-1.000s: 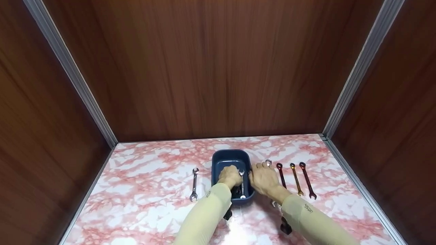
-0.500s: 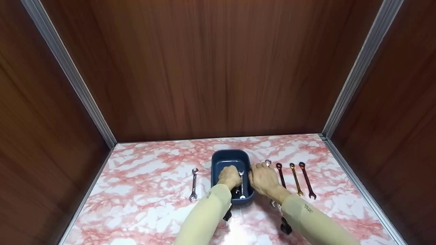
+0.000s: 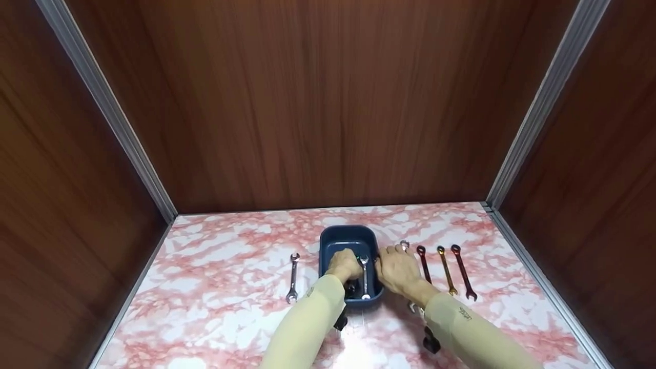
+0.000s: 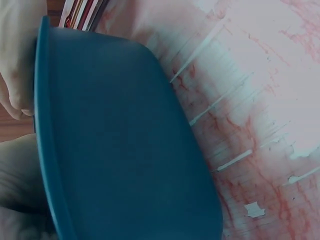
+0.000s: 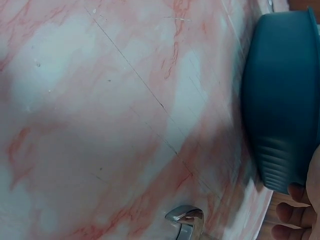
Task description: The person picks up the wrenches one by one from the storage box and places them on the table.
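In the head view my left hand [image 3: 344, 265] reaches down into the dark blue bin [image 3: 348, 229], fingers bent and pointing down. Whatever those fingertips touch is hidden. A silver wrench [image 3: 365, 279] lies in the bin just right of that hand, and a dark shiny piece [image 3: 350, 288] shows beside the wrist. My right hand [image 3: 398, 269] holds the bin's right rim; in the right wrist view its fingers [image 5: 295, 215] hang down outside the ribbed end wall. Mostly the bin's outer wall [image 4: 125, 125] fills the left wrist view.
Left of the bin lies a silver wrench [image 3: 293, 277]. On the right lie a red wrench [image 3: 424, 264], a gold wrench [image 3: 446, 269] and a dark red wrench [image 3: 464, 271]. Another silver wrench [image 3: 404, 244] is partly under my right hand. Wood panels [image 3: 328, 102] enclose the marbled table [image 3: 220, 287].
My left hand has shifted slightly left inside the bin, and the dark shiny piece by its wrist also shows farther left. The right hand and bin stay put.
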`<move>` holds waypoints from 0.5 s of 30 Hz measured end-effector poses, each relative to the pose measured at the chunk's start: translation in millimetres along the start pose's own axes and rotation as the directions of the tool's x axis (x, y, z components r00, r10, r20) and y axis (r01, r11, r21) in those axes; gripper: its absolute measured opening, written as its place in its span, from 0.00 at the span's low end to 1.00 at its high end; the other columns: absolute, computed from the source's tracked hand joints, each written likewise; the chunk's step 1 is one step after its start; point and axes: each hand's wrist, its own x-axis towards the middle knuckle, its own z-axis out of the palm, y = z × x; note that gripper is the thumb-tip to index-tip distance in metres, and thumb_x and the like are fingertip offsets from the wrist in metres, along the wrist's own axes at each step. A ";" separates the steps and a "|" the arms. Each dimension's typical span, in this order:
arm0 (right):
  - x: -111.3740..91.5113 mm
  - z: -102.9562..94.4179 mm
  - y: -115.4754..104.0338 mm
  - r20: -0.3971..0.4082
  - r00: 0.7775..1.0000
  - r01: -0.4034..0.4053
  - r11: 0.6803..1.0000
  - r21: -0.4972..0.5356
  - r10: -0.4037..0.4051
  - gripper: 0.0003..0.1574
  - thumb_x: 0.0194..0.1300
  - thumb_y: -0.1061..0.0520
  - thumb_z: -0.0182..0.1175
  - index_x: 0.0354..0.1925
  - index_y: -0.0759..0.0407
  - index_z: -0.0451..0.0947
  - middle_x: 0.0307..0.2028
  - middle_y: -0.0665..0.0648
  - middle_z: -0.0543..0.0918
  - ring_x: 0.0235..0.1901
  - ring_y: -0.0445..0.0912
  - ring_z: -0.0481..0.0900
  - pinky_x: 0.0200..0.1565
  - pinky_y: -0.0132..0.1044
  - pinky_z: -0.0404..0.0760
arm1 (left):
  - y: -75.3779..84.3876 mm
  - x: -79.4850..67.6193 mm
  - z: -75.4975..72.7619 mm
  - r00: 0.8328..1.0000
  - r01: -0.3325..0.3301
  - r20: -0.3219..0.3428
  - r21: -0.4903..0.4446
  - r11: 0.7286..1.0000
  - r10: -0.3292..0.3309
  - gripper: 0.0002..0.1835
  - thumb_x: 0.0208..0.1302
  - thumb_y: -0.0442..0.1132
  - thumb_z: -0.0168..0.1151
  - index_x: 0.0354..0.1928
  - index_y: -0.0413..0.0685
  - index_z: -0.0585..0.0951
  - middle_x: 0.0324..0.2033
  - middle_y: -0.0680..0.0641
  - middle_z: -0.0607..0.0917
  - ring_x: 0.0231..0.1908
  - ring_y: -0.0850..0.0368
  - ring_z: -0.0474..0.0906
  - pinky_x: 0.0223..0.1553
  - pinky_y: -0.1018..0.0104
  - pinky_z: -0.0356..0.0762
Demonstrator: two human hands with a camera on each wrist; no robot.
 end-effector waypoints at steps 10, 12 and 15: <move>-0.7 1.3 1.1 -0.061 0.998 0.013 1.000 -0.027 -0.015 0.19 0.81 0.48 0.61 0.48 0.64 0.82 0.43 0.68 0.89 0.50 0.65 0.86 0.53 0.61 0.81 | 3.7 -8.1 -6.6 0.999 0.019 -0.037 0.031 0.999 -0.018 0.15 0.56 0.42 0.80 0.42 0.41 0.90 0.45 0.38 0.94 0.47 0.45 0.92 0.54 0.50 0.91; -0.5 1.6 1.4 -0.069 0.997 0.018 0.999 -0.032 -0.021 0.18 0.81 0.48 0.61 0.48 0.63 0.82 0.43 0.68 0.89 0.49 0.65 0.86 0.53 0.61 0.81 | 5.4 -13.1 -14.0 0.999 0.009 -0.031 0.024 1.000 -0.008 0.13 0.56 0.41 0.79 0.40 0.42 0.90 0.44 0.38 0.94 0.46 0.45 0.91 0.53 0.50 0.91; 0.0 1.9 1.7 -0.076 0.997 0.021 0.999 -0.033 -0.024 0.18 0.80 0.48 0.62 0.48 0.63 0.82 0.43 0.68 0.89 0.49 0.65 0.86 0.52 0.61 0.81 | 7.3 -19.3 -23.8 1.000 -0.004 -0.030 0.001 1.000 0.004 0.11 0.57 0.39 0.77 0.39 0.41 0.89 0.43 0.38 0.93 0.44 0.44 0.91 0.53 0.49 0.91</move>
